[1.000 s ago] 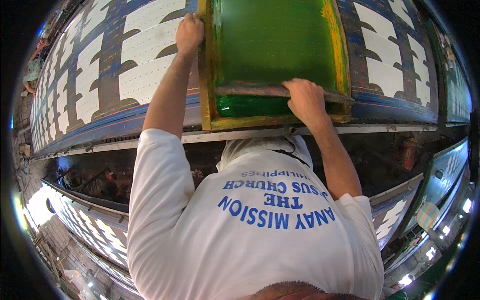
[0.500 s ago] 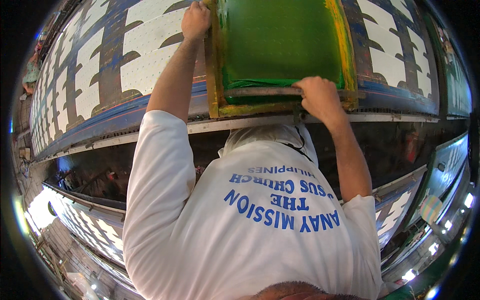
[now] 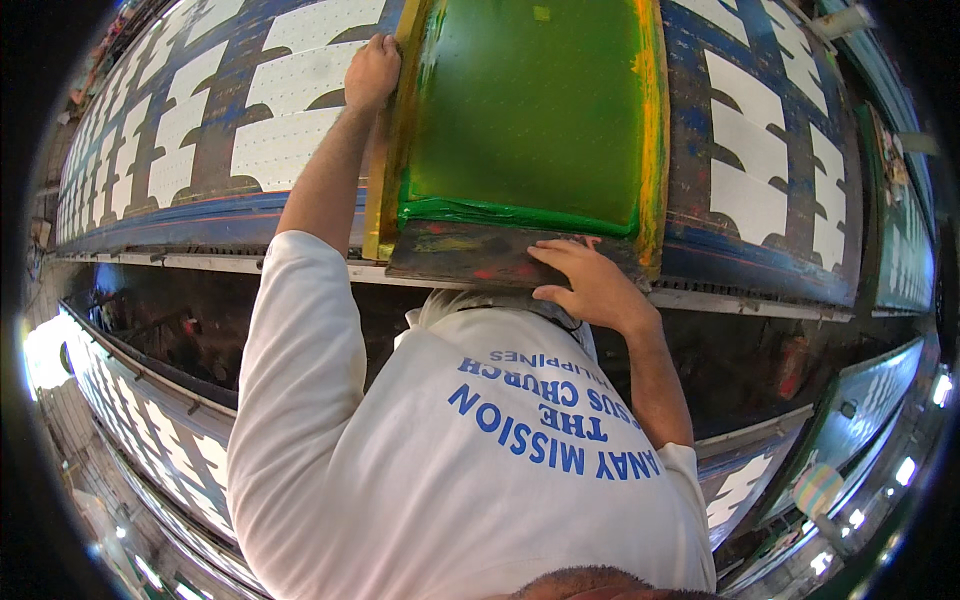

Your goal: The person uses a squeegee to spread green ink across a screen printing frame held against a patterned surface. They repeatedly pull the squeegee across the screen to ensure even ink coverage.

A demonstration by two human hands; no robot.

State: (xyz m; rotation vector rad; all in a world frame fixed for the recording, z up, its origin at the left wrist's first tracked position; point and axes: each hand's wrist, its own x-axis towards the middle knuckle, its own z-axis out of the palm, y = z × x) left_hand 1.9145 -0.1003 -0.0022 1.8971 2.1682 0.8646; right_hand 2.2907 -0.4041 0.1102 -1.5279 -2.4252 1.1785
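Note:
A screen-printing frame (image 3: 652,150) with yellow-stained wooden sides lies over the long table. Its mesh (image 3: 525,120) is covered in translucent green ink, with a thicker green line along the near edge. My left hand (image 3: 372,72) is closed at the frame's left side, fingers curled against the wood. Across the near end lies a squeegee (image 3: 455,252), its dark, paint-stained board tilted so that the broad face shows. My right hand (image 3: 592,285) rests on the right part of that board, fingers stretched out and thumb apart. The squeegee's blade is hidden.
White cut fabric panels (image 3: 290,85) lie in rows on the table at left, and more panels (image 3: 748,150) lie at right. A pale rail (image 3: 740,303) runs along the table's near edge. Another table with white panels (image 3: 150,440) stands behind me at the lower left.
The squeegee has tipped from a thin edge-on position to showing its broad face. My right hand's fingers have loosened from a closed grip to stretched out. My left hand stays at the frame.

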